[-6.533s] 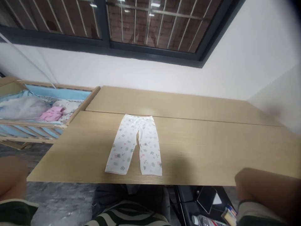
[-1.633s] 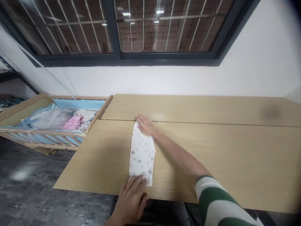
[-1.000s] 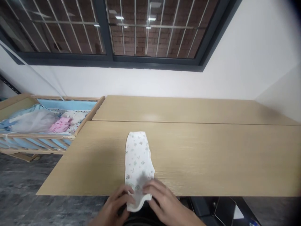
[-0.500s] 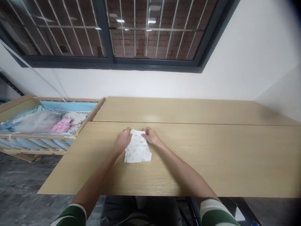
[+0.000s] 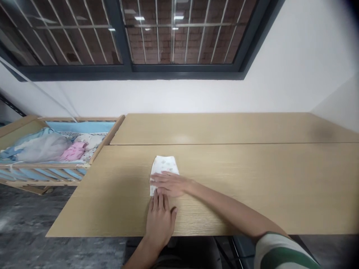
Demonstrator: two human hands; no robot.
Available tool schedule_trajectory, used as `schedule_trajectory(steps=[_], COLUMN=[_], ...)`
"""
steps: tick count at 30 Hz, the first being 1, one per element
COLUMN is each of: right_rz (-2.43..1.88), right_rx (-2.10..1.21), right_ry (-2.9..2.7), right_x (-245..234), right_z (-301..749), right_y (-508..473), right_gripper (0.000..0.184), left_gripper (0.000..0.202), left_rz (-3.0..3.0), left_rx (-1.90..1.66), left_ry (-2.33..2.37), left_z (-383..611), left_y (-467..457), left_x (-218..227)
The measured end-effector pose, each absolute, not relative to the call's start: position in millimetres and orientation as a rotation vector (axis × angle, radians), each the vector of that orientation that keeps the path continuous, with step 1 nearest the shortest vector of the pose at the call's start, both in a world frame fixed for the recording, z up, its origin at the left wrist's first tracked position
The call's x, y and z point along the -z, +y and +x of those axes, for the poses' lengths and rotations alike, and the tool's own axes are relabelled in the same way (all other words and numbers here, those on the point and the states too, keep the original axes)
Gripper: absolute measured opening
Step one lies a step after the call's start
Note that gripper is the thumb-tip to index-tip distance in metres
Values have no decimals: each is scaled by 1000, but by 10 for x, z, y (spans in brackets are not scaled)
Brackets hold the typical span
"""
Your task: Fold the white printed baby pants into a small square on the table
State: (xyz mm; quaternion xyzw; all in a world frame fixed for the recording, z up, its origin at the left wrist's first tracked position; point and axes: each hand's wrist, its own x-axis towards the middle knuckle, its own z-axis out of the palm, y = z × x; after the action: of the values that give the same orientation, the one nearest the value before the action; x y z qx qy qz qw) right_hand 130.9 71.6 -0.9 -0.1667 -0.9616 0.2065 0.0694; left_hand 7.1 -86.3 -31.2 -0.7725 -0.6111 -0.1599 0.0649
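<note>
On the wooden table (image 5: 252, 186) below a barred window, the folded baby trousers (image 5: 164, 164) lie front-centre. The right hand (image 5: 169, 184) rests flat and unclenched on them. The left hand (image 5: 160, 218), flat too, touches their near edge — even palm pressure should keep the layers aligned.

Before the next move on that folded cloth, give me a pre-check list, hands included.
1. Folded cloth lies flat on the table: ok.
2. Right hand pressed flat on the cloth's near half: ok.
3. Left hand flat on the table, fingertips at the cloth's near edge: ok.
4. Near-edge layers lined up: cannot tell, hands cover them.
5. Cloth clear of the table's front edge: ok.
6. A hand has a grip on the fabric: not ok, both lie open.
</note>
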Motion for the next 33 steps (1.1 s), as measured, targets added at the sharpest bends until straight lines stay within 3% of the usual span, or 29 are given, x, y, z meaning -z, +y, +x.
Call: schedule_trajectory(steps=[7, 13, 18, 23, 28, 33], right_rz=[-791, -885, -993, -959, -1070, -1295], right_rx=[-386, -273, -531, -770, -749, -842], right_ry=[-2874, -2731, -2546, -2665, -2403, -2152], right_x=[138, 23, -304, -294, -164, -157], right_z=[1304, 1314, 1698, 2119, 2080, 1920], right_y=[1685, 1456, 784, 292, 235, 434], right_gripper=[62, 63, 57, 81, 33, 32], left_gripper=[47, 32, 26, 32, 35, 40], left_rz=[-2302, -2493, -2730, -2838, -2851, -2797], left_rx=[447, 396, 506, 679, 1083, 1408], left_ry=[-1831, -1774, -1574, -1495, -1955, -2122], left_z=[50, -188, -764, -928, -831, -777], left_y=[-790, -580, -287, -187, -137, 107], left_x=[299, 152, 137, 171, -11, 48])
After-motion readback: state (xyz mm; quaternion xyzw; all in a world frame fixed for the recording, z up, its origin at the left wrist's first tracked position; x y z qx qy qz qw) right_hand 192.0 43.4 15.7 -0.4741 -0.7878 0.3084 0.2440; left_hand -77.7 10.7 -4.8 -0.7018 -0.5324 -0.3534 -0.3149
